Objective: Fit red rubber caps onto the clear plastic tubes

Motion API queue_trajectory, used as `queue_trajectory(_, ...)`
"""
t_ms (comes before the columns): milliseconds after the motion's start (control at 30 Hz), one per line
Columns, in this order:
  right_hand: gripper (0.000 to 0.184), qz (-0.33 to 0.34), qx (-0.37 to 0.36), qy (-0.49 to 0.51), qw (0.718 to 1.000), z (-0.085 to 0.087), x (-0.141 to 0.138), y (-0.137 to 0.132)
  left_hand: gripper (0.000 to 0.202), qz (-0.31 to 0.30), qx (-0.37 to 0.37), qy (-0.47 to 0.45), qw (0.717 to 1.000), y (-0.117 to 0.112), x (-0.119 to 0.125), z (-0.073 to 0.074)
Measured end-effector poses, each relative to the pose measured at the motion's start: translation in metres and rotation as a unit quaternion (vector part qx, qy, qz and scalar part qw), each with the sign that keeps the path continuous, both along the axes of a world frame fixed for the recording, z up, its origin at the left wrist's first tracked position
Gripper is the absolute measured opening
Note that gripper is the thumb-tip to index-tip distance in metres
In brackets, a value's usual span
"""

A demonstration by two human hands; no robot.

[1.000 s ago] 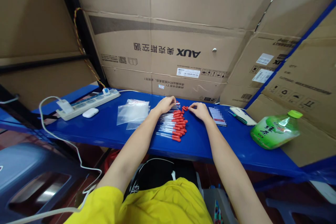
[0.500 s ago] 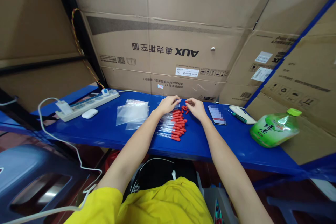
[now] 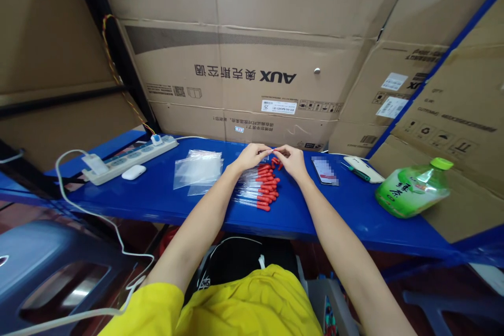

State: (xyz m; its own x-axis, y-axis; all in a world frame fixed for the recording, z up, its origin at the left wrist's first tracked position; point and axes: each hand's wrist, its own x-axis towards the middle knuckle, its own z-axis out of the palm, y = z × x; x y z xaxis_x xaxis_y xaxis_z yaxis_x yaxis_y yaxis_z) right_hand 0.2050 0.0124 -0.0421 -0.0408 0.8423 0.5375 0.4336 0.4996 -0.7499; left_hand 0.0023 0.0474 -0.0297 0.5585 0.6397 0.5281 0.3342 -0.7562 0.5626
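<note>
My left hand (image 3: pixel 252 156) and my right hand (image 3: pixel 290 159) meet at the fingertips above the far part of the table, both closed in a pinch. A small red rubber bulb (image 3: pixel 274 150) shows at my right fingertips. Whatever my left fingers pinch is too small and hidden to make out. Beneath and in front of the hands lies a row of clear droppers (image 3: pixel 252 189) with red bulbs, bulb ends to the right. Several loose red bulbs (image 3: pixel 275 163) are partly covered by my right hand. Clear tubes (image 3: pixel 265 159) lie close to my left fingers.
Clear plastic bags (image 3: pixel 199 170) lie left of the droppers on the blue table (image 3: pixel 145 197). Farther left are a white case (image 3: pixel 134 172) and a power strip (image 3: pixel 129 158). To the right are a phone (image 3: pixel 323 170), a green-handled tool (image 3: pixel 359 172) and a green bottle (image 3: pixel 411 189).
My right hand has moved left with the red bulb, so its fingertips now meet those of my left hand. The left hand has barely moved.
</note>
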Motion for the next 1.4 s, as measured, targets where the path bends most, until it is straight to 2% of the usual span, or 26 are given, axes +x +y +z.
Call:
queue_trajectory(267, 0.029, 0.017, 0.017, 0.01, 1.0, -0.0009, -0.0023, -0.0011, 0.045, -0.004, 0.043, 0.032, 0.999, 0.0046, -0.0056, 0.003)
queue_trajectory(600, 0.032, 0.014, -0.001, 0.007, 1.0, 0.0022, -0.0001, 0.0039, 0.046, 0.034, 0.054, -0.008, 0.998, 0.0012, -0.0038, 0.0041)
queue_trajectory(967, 0.033, 0.017, -0.003, 0.05, 0.999, 0.0028, -0.0005, 0.0034, 0.039, 0.014, 0.06, -0.012, 0.998, -0.0011, -0.0052, 0.0087)
queue_trajectory(1167, 0.031, 0.036, 0.009, 0.064, 0.997, -0.0027, 0.0, 0.0071, 0.037, -0.01, 0.062, -0.003, 0.998, 0.0038, -0.0064, 0.005)
queue_trajectory(1400, 0.036, 0.027, 0.016, 0.079, 0.996, -0.0041, -0.0017, 0.006, 0.039, -0.025, 0.085, -0.007, 0.996, 0.0063, -0.0071, 0.0037)
